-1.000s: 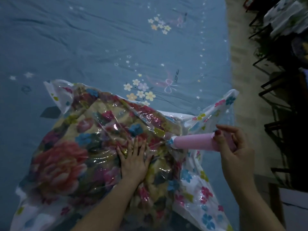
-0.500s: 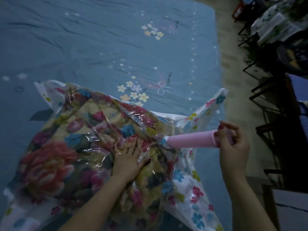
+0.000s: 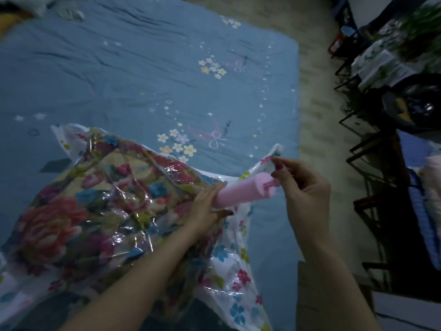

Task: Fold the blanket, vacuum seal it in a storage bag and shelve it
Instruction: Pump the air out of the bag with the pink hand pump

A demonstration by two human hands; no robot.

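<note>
Storage bag (image 3: 229, 271): clear plastic with white flower-printed margins, crumpled and glossy, lying on the near part of the bed sheet (image 3: 119, 80). Folded blanket (image 3: 83, 206) inside: large pink, blue and yellow floral print, filling the left portion of the bag; right portion flat and slack, one corner raised behind the right hand.

Pink hand pump (image 3: 243, 189): cylindrical, tilted, lower end set against the bag just right of the blanket, upper end pointing right with the handle drawn slightly out of the barrel.

Left hand (image 3: 205, 206): fingers straight, laid along the lower end of the pump and pressing on the bag. Right hand (image 3: 300, 187): fingers curled, pinching the pump handle.

Surroundings: blue sheet printed with small flowers and stars, wrinkled, extending beyond the bag. Pale floor (image 3: 315, 115) right of the bed. Dark metal racks (image 3: 372, 144) with assorted blurred items along the right edge, well apart from the bag. Light low, fine detail unclear.
</note>
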